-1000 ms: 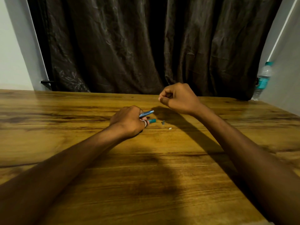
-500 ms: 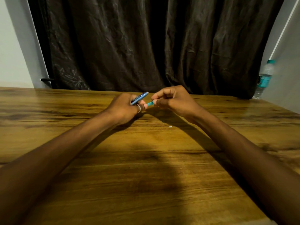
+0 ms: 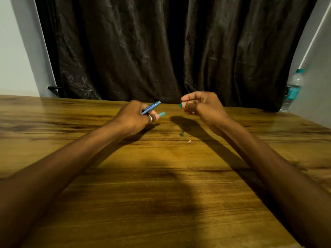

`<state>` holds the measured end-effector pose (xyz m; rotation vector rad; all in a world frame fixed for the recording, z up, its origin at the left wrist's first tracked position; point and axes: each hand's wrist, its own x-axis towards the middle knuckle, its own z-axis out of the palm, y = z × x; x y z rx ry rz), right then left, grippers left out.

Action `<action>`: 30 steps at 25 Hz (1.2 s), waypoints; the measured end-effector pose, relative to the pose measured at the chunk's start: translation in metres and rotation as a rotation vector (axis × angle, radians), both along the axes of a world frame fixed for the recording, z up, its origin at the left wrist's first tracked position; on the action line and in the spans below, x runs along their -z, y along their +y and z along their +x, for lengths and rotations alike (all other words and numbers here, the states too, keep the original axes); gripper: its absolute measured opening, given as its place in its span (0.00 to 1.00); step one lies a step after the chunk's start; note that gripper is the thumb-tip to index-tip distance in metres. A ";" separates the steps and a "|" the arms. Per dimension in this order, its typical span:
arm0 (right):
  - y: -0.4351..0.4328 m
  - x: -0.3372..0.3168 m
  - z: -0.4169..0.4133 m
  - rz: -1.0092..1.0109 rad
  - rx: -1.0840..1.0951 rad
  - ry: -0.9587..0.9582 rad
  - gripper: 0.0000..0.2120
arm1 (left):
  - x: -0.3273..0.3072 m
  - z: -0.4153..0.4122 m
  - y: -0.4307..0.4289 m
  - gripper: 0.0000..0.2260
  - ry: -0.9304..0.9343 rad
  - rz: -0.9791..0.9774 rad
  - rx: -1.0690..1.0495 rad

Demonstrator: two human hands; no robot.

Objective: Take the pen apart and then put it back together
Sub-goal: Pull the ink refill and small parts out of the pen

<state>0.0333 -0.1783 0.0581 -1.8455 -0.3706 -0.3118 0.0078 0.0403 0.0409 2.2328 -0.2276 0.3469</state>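
My left hand (image 3: 136, 117), with a ring on one finger, is closed around a blue pen barrel (image 3: 151, 107) that sticks out up and to the right, and a teal pen piece (image 3: 161, 114) pokes out below it. My right hand (image 3: 200, 106) is raised to the right, pinching a small teal part (image 3: 180, 105) between thumb and fingers; most of that part is hidden. The hands are apart, both held just above the wooden table (image 3: 161, 176). A tiny dark pen part (image 3: 182, 134) and a small white part (image 3: 189, 140) lie on the table between my forearms.
A dark curtain (image 3: 161, 51) hangs behind the table's far edge. A plastic water bottle (image 3: 293, 88) with a teal label stands at the far right by the wall. A short dark bar (image 3: 53, 88) sticks out at the far left.
Half a second ago my hands were together at the pen. My right hand has since pulled away to the right with a small teal part, and my left hand keeps the barrel.
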 end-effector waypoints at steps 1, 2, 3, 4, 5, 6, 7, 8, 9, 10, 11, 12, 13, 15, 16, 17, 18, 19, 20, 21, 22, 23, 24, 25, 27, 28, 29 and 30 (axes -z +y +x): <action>-0.005 0.001 0.003 -0.048 0.030 -0.032 0.10 | 0.000 0.001 0.003 0.08 -0.004 0.000 -0.032; -0.007 0.003 0.004 -0.131 0.053 -0.070 0.11 | -0.001 0.002 0.006 0.09 -0.011 -0.005 -0.076; -0.005 0.006 0.006 -0.232 0.063 -0.113 0.12 | -0.001 0.004 0.009 0.09 -0.022 -0.009 -0.120; 0.000 0.009 0.006 -0.335 0.054 -0.161 0.13 | -0.002 0.006 0.012 0.09 -0.031 -0.005 -0.154; 0.007 0.013 0.005 -0.438 0.032 -0.218 0.13 | -0.002 0.008 0.015 0.09 -0.041 0.001 -0.178; 0.014 0.016 0.004 -0.539 0.006 -0.284 0.14 | -0.003 0.010 0.016 0.09 -0.049 0.003 -0.193; 0.021 0.019 0.001 -0.635 -0.021 -0.344 0.15 | -0.003 0.011 0.018 0.10 -0.054 0.002 -0.203; 0.027 0.021 -0.003 -0.720 -0.043 -0.388 0.15 | -0.003 0.012 0.019 0.10 -0.052 0.001 -0.210; 0.032 0.023 -0.005 -0.794 -0.057 -0.411 0.15 | -0.003 0.013 0.020 0.10 -0.046 0.005 -0.217; 0.036 0.025 -0.008 -0.847 -0.068 -0.417 0.15 | -0.003 0.013 0.021 0.11 -0.039 0.013 -0.223; 0.039 0.028 -0.009 -0.882 -0.079 -0.413 0.15 | -0.003 0.013 0.020 0.11 -0.033 0.022 -0.227; 0.042 0.030 -0.010 -0.909 -0.088 -0.412 0.16 | -0.002 0.013 0.020 0.11 -0.030 0.028 -0.229; 0.044 0.031 -0.010 -0.932 -0.093 -0.418 0.17 | -0.002 0.013 0.020 0.10 -0.030 0.032 -0.229; 0.045 0.032 -0.010 -0.950 -0.099 -0.419 0.18 | -0.001 0.013 0.019 0.11 -0.034 0.027 -0.232; 0.044 0.032 -0.009 -0.941 -0.104 -0.410 0.18 | -0.002 0.013 0.019 0.11 -0.031 0.024 -0.231; 0.044 0.032 -0.009 -0.928 -0.112 -0.395 0.19 | -0.002 0.013 0.019 0.11 -0.026 0.023 -0.229; 0.042 0.033 -0.008 -0.907 -0.127 -0.371 0.18 | -0.003 0.013 0.018 0.10 -0.023 0.022 -0.224; 0.042 0.033 -0.008 -0.876 -0.146 -0.334 0.18 | -0.003 0.013 0.018 0.10 -0.020 0.023 -0.219; 0.041 0.031 -0.007 -0.837 -0.162 -0.295 0.17 | -0.003 0.013 0.018 0.10 -0.019 0.023 -0.216; 0.039 0.030 -0.007 -0.814 -0.166 -0.272 0.16 | -0.004 0.013 0.018 0.09 -0.019 0.024 -0.217; 0.037 0.027 -0.007 -0.817 -0.156 -0.278 0.15 | -0.004 0.013 0.018 0.09 -0.020 0.018 -0.217; 0.035 0.025 -0.005 -0.838 -0.128 -0.317 0.13 | -0.004 0.013 0.018 0.08 -0.018 0.005 -0.213; 0.032 0.023 -0.004 -0.846 -0.087 -0.369 0.12 | -0.005 0.012 0.018 0.07 -0.015 -0.008 -0.207; 0.030 0.020 -0.002 -0.818 -0.040 -0.415 0.11 | -0.005 0.011 0.017 0.06 -0.009 -0.016 -0.199; 0.027 0.017 -0.001 -0.677 0.038 -0.443 0.08 | -0.006 0.008 0.014 0.06 0.006 -0.022 -0.170; 0.026 0.017 0.000 -0.596 0.064 -0.429 0.06 | -0.006 0.007 0.012 0.07 0.015 -0.027 -0.145; 0.026 0.016 0.000 -0.511 0.078 -0.385 0.05 | -0.006 0.006 0.010 0.07 0.023 -0.029 -0.113; 0.027 0.015 -0.001 -0.414 0.072 -0.307 0.05 | -0.007 0.005 0.008 0.06 0.028 -0.029 -0.078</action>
